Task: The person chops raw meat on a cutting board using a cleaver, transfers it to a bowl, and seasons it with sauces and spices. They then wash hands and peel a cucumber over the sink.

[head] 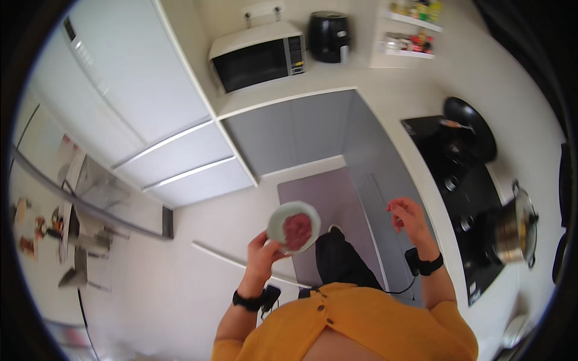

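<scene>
My left hand [263, 256] grips the lower left rim of a pale bowl [276, 221], thumb on the near side. Inside the bowl is a heap of raw red meat [297, 231], seemingly in slices. The bowl is held in the air above the floor and is tilted towards me. My right hand [408, 219] hangs in the air with nothing in it, fingers loosely curled and apart, close to the front edge of the counter [435, 194] that carries the cooktop. A dark band with a small device sits on each wrist.
On the right, a black cooktop [474, 189] carries a dark wok [478, 131] and a lidded steel pot [510, 239]. A microwave [253, 63] and a black air fryer [328, 38] stand on the back counter. A fridge [135, 67] rises at left. A purplish mat [316, 194] lies underfoot.
</scene>
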`<control>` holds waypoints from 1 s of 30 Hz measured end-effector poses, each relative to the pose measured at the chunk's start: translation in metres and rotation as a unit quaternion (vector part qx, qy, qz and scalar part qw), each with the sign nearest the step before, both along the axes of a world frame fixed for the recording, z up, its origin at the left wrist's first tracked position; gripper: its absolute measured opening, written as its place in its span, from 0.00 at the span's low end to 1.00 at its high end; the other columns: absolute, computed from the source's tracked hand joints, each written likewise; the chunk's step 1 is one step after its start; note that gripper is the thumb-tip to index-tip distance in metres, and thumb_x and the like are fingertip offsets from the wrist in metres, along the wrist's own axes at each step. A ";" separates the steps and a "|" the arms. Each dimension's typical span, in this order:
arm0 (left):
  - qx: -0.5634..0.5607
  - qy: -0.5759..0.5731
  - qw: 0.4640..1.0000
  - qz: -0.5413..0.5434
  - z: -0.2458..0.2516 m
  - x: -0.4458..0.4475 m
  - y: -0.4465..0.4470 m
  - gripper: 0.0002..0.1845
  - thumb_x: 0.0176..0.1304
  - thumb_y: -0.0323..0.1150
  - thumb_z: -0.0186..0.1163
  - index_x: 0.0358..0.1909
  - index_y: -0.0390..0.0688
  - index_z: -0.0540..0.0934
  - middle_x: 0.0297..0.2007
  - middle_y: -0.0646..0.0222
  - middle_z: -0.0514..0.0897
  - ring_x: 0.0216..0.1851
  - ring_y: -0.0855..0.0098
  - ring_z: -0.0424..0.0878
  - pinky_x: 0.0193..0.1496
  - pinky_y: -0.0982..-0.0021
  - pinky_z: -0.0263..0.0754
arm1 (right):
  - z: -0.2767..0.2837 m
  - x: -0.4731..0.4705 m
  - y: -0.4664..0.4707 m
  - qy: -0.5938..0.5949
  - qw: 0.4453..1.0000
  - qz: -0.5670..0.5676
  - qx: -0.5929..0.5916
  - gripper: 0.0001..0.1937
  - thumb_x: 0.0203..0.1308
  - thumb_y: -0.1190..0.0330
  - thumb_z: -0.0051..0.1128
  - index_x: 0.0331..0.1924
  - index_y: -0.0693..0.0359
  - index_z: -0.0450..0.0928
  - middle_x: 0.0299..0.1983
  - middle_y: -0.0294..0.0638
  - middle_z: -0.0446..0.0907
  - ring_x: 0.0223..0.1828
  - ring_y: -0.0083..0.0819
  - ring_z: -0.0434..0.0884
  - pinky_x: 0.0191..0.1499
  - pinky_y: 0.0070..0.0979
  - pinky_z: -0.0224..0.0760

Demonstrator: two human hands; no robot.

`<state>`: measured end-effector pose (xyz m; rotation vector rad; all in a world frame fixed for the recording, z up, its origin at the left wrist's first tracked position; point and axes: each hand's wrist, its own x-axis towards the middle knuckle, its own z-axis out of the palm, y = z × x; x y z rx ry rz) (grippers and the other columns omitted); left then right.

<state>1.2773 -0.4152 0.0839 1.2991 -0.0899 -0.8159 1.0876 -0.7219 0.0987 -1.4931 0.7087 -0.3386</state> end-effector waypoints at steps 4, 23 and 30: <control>0.007 -0.009 1.000 -0.019 -0.016 0.041 -0.085 0.22 0.55 0.24 0.53 0.52 0.26 0.73 0.42 0.58 0.80 0.41 0.66 0.82 0.42 0.66 0.84 | -0.038 0.098 -0.018 -0.011 0.987 0.128 0.098 0.19 0.68 0.64 0.46 0.57 0.66 0.68 0.46 0.47 0.76 0.30 0.29 0.81 0.23 0.22 0.75; 0.102 -0.072 0.977 0.175 -0.034 0.264 -0.207 0.21 0.57 0.27 0.61 0.54 0.33 0.75 0.38 0.64 0.83 0.40 0.72 0.81 0.45 0.72 0.74 | -0.202 0.254 -0.489 -0.115 0.964 -0.241 -0.019 0.22 0.70 0.57 0.35 0.60 0.58 0.69 0.61 0.39 0.71 0.63 0.32 0.69 0.48 0.32 0.76; 0.066 -0.028 0.894 0.443 -0.026 0.310 -0.052 0.15 0.58 0.30 0.62 0.48 0.39 0.78 0.35 0.72 0.82 0.36 0.73 0.81 0.39 0.74 0.73 | -0.161 0.252 -0.482 -0.051 0.933 -0.355 -0.018 0.24 0.70 0.60 0.26 0.57 0.57 0.76 0.58 0.39 0.75 0.48 0.39 0.77 0.43 0.26 0.80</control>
